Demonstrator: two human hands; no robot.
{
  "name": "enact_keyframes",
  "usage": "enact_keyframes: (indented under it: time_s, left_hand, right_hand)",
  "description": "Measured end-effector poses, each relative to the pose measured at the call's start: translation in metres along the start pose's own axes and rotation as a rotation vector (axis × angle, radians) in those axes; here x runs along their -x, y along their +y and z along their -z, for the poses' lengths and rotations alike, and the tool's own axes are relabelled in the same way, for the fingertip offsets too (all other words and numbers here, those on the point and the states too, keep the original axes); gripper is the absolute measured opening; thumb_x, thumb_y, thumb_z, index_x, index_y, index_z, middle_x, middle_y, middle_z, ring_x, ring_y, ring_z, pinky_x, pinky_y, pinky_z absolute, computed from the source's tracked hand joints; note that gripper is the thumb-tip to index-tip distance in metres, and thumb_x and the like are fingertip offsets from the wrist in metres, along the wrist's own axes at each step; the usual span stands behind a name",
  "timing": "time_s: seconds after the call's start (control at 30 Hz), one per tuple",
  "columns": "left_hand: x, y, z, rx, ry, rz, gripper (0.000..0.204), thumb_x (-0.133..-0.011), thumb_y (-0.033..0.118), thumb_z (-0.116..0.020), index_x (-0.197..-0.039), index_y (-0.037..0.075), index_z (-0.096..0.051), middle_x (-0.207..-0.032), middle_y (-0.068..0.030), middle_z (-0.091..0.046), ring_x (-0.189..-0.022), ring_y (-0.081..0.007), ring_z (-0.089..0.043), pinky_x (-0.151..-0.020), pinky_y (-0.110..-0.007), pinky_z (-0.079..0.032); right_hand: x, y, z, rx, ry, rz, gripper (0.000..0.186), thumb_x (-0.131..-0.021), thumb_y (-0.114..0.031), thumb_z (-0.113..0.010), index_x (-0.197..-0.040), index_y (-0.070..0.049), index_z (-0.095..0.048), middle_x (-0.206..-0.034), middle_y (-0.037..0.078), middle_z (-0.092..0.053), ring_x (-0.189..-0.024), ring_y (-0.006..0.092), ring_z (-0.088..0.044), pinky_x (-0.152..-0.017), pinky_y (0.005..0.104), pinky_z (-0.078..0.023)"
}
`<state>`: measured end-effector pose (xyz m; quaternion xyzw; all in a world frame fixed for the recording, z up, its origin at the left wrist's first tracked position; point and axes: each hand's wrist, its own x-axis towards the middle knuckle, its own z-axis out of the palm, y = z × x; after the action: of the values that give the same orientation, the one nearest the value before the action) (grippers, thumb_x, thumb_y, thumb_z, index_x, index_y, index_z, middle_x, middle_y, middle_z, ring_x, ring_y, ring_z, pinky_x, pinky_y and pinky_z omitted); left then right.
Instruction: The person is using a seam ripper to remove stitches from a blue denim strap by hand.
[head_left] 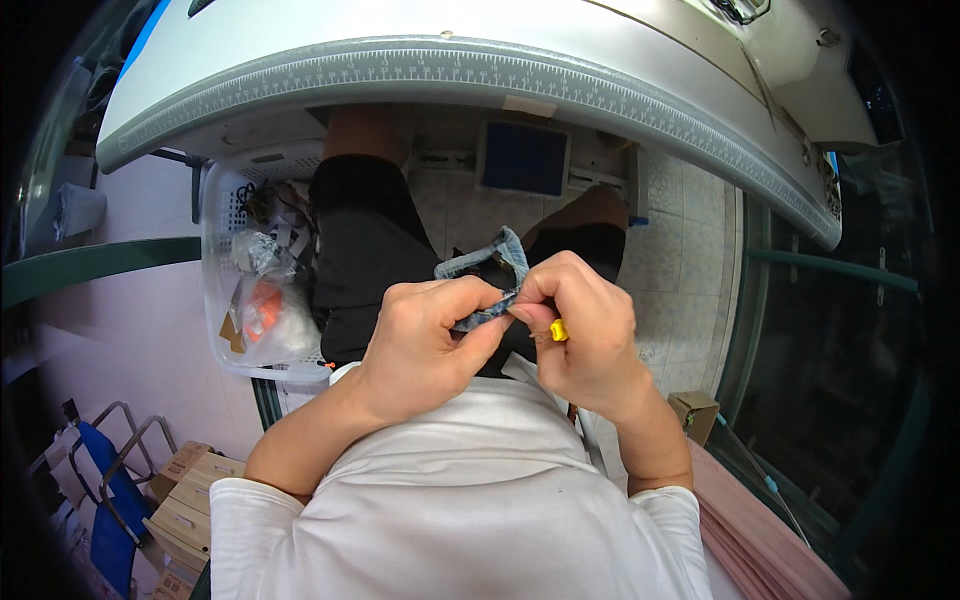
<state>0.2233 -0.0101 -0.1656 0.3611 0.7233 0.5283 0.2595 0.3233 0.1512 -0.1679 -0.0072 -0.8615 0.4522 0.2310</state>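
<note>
Above my lap, a looped piece of blue denim (pixel 508 247) is held between my two hands. My left hand (pixel 425 335) is closed, pinching the near side of the loop between thumb and fingers. Right beside it, my right hand (pixel 585 325) is closed too, with its thumb and forefinger at the denim's edge. From its curled fingers pokes the end of a small yellow-handled tool (pixel 559 330). The rest of that tool is hidden in the hand, so its kind cannot be made out. Both fingertips nearly meet at the cloth.
A white sewing-machine table (pixel 400 20) with a grey ruler-marked edge (pixel 450 65) spans the front. Beneath it is a dark blue foot pedal (pixel 524 158). At my left stands a white plastic basket (pixel 215 290) holding plastic bags and scraps. A small wooden drawer unit (pixel 195 505) sits lower left.
</note>
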Motion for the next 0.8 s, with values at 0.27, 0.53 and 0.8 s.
enact_keyframes:
  time_s: [0.27,0.53,0.8]
  left_hand:
    - [0.001,-0.002,0.005,0.499,-0.075,0.335,0.008,-0.087,0.004,-0.074,-0.085,-0.002,-0.069,-0.068,0.0012,-0.062,-0.06,-0.0013,-0.051,-0.053,-0.019,-0.038]
    - [0.001,-0.003,0.006,0.414,-0.076,0.257,0.008,-0.086,0.004,-0.073,-0.088,-0.003,-0.07,-0.071,0.0006,-0.065,-0.064,-0.0021,-0.054,-0.056,-0.02,-0.042]
    - [0.001,-0.002,0.003,0.192,-0.057,0.212,0.007,-0.085,0.004,-0.071,-0.086,-0.003,-0.069,-0.07,0.0007,-0.065,-0.064,-0.002,-0.053,-0.056,-0.02,-0.041]
  right_hand:
    - [-0.003,0.013,0.031,-0.522,0.04,-0.095,0.022,-0.097,-0.011,-0.061,-0.077,-0.001,-0.058,-0.077,0.008,-0.06,-0.058,0.0104,-0.05,-0.05,0.0235,-0.038]
    - [0.0,0.0,0.006,-0.111,0.002,-0.093,0.012,-0.078,0.002,-0.078,-0.085,0.001,-0.068,-0.086,0.012,-0.067,-0.067,0.0176,-0.063,-0.056,0.0287,-0.049]
    - [0.005,0.004,0.003,-0.289,-0.09,-0.151,0.011,-0.092,0.001,-0.061,-0.089,-0.002,-0.051,-0.08,0.007,-0.054,-0.06,0.013,-0.052,-0.051,0.0287,-0.042]
